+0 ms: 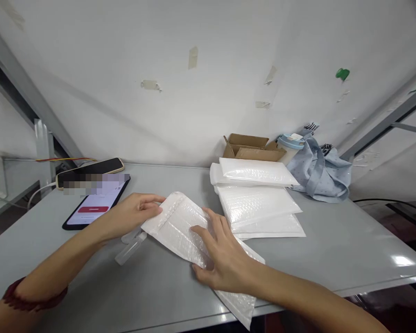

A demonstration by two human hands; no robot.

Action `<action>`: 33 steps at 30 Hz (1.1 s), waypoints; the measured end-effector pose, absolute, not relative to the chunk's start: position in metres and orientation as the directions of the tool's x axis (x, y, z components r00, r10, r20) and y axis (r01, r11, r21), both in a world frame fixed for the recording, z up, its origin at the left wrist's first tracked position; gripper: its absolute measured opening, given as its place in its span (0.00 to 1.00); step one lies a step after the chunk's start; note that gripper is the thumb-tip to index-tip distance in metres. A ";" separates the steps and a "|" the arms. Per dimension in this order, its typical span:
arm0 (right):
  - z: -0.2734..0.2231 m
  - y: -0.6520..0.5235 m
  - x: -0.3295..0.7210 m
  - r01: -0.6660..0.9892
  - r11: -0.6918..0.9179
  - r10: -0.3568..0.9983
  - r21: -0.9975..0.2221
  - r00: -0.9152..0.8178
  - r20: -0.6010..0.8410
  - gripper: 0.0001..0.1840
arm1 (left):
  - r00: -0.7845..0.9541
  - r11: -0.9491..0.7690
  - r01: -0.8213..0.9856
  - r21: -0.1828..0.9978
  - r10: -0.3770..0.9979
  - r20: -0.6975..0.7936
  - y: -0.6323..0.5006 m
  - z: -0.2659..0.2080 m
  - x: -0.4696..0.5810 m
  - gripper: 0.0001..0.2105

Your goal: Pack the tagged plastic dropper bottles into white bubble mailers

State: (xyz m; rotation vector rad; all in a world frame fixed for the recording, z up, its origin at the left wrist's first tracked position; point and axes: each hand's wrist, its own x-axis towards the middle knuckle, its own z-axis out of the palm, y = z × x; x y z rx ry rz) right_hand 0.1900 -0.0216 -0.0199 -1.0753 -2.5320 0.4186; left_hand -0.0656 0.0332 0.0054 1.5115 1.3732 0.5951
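A white bubble mailer (pixel 175 222) lies at a slant in front of me, its lower end reaching the table's front edge. My left hand (pixel 142 209) has its fingers closed at the mailer's upper left corner. Across the middle of it, my right hand (pixel 225 254) spans the width, thumb by the near edge and fingers by the far edge. A small clear plastic tube (pixel 130 248) lies on the table, close to the mailer's left corner. To the right, several more white bubble mailers (pixel 260 203) sit in an overlapping stack.
A phone with a lit screen (pixel 97 203) and a cabled dark phone or power bank (pixel 90 171) lie at left on the grey table (pixel 152 296). Behind the stack stand an open cardboard box (pixel 249 145), a blue-lidded cup (pixel 289 145) and a light blue fabric bag (pixel 319 166).
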 end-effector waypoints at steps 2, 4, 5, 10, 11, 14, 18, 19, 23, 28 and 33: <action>-0.019 -0.021 0.190 0.622 0.674 0.727 -0.398 -0.652 0.213 0.33 | 0.324 0.232 0.357 0.905 0.878 -0.353 0.030 0.009 -0.061 0.15; -0.020 -0.021 0.190 0.620 0.674 0.728 -0.402 -0.650 0.218 0.35 | 0.375 0.318 0.275 0.907 0.833 -0.406 0.024 0.013 -0.052 0.12; -0.020 -0.021 0.190 0.617 0.677 0.726 -0.402 -0.651 0.224 0.36 | 0.410 0.353 0.242 0.904 0.807 -0.425 0.022 0.015 -0.046 0.11; -0.023 -0.024 0.187 0.581 0.707 0.694 -0.404 -0.680 0.236 0.43 | 0.395 0.347 0.290 0.892 0.805 -0.442 0.009 0.010 -0.022 0.05; -0.023 -0.025 0.187 0.568 0.717 0.683 -0.403 -0.689 0.242 0.44 | 0.358 0.320 0.345 0.883 0.825 -0.438 0.008 0.007 -0.019 0.04; -0.023 -0.022 0.189 0.507 0.774 0.619 -0.378 -0.730 0.290 0.45 | 0.295 0.211 0.484 0.849 0.875 -0.385 0.006 -0.003 -0.015 0.10; -0.019 -0.017 0.195 0.442 0.808 0.570 -0.390 -0.754 0.326 0.43 | 0.264 0.022 0.602 0.798 0.938 -0.225 0.010 -0.006 -0.018 0.14; -0.017 -0.016 0.196 0.445 0.798 0.584 -0.407 -0.738 0.339 0.42 | 0.254 -0.005 0.625 0.780 0.947 -0.197 0.012 -0.003 -0.022 0.14; -0.010 -0.014 0.200 0.492 0.744 0.660 -0.452 -0.646 0.382 0.38 | 0.259 -0.058 0.713 0.699 0.948 -0.186 0.025 0.015 -0.052 0.10; -0.010 -0.014 0.199 0.551 0.680 0.727 -0.483 -0.589 0.353 0.35 | 0.115 -0.015 0.892 0.452 0.974 -0.195 0.037 0.017 -0.092 0.16; -0.015 -0.016 0.197 0.560 0.680 0.725 -0.472 -0.608 0.323 0.35 | 0.123 -0.030 0.930 0.366 0.964 -0.235 0.040 -0.004 -0.087 0.18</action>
